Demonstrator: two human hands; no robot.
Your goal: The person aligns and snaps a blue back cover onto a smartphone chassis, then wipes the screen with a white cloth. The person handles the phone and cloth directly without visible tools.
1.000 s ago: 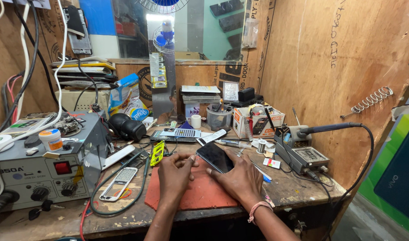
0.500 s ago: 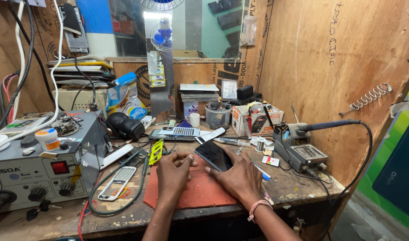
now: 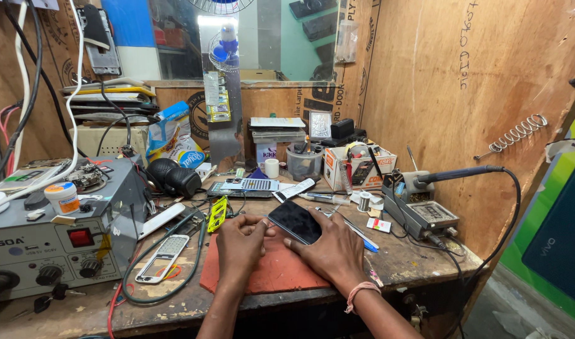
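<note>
At the left edge of the workbench [image 3: 425, 260] stands a grey rework station [image 3: 55, 242], and beside it lies a white phone frame [image 3: 162, 257] inside a loop of green cable. My left hand [image 3: 240, 245] rests curled on the red mat [image 3: 281, 273] near the front edge, its fingers touching the dark smartphone [image 3: 293, 221]. My right hand [image 3: 328, 251] grips the phone from the right side, tilted. Near the right edge sits a soldering station [image 3: 422, 210].

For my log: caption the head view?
Both hands, left hand and right hand, hold a dark smartphone over a red mat.
</note>
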